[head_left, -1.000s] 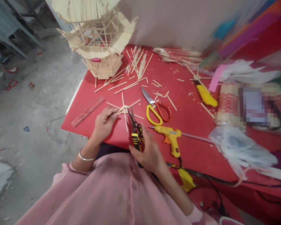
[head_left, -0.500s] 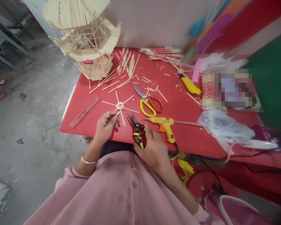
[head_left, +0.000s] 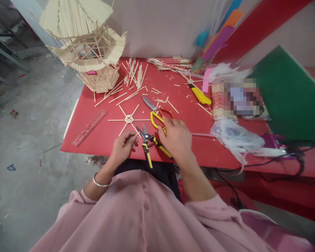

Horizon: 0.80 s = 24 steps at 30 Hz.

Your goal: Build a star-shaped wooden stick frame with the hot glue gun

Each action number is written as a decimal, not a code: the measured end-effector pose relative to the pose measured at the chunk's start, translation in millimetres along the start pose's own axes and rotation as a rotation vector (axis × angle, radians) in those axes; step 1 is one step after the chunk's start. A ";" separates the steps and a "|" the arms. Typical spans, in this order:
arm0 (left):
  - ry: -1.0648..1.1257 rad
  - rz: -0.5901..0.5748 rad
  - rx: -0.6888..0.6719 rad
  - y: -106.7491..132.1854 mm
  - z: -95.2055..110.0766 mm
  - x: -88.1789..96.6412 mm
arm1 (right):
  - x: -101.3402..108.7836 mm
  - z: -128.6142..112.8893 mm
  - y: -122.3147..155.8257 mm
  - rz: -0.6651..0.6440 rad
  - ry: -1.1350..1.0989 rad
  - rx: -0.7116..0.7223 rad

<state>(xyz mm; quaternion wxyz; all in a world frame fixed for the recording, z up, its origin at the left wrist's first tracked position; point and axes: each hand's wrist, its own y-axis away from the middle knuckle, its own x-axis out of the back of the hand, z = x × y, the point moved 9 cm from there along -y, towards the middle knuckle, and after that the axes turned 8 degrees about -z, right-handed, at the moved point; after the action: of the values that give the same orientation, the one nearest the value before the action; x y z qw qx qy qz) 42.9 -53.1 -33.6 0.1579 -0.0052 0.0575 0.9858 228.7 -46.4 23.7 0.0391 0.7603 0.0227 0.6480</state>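
My left hand (head_left: 124,146) pinches a short thin wooden stick (head_left: 137,134) between thumb and fingertips, near the table's front edge. Just beyond it lies a six-spoked stick frame (head_left: 128,119) with a small hexagonal centre. Yellow-and-black pruning shears (head_left: 148,142) rest with parted blades beside my left hand, free of both hands. My right hand (head_left: 177,137) is closed over the hot glue gun, whose body it hides; the glue stick (head_left: 202,134) sticks out behind. Its fingertips are close to the handles of yellow-and-red scissors (head_left: 154,118).
A stick-built pagoda model (head_left: 99,75) stands at the back left, with loose sticks (head_left: 136,73) beside it. A clear ruler (head_left: 90,127) lies left. A yellow-handled cutter (head_left: 201,95), a stick bundle (head_left: 217,101) and a plastic bag (head_left: 233,136) lie right.
My right hand has let go of the pruning shears and moved right and forward onto the glue gun. The shears now lie with handles spread. My left hand keeps its stick.
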 end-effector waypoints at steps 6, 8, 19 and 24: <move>0.038 0.019 -0.091 -3.2 18.2 2.1 | -18.5 14.9 -77.6 -0.271 0.124 -0.049; 0.055 0.025 -0.106 -3.4 20.4 4.2 | -13.7 20.3 -86.6 -0.239 0.140 -0.068; 0.048 0.046 -0.157 2.5 34.5 15.0 | 12.6 -9.5 35.5 -0.038 -0.478 0.207; -0.034 0.070 -0.177 24.1 35.9 22.7 | -15.0 -39.5 67.9 -0.075 -0.454 0.184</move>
<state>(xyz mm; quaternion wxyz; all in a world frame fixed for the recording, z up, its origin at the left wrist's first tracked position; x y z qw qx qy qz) 14.1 -64.7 4.2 0.1233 -0.0006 -0.0323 0.9918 186.3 -114.2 21.2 -0.0021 0.8854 0.1004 0.4539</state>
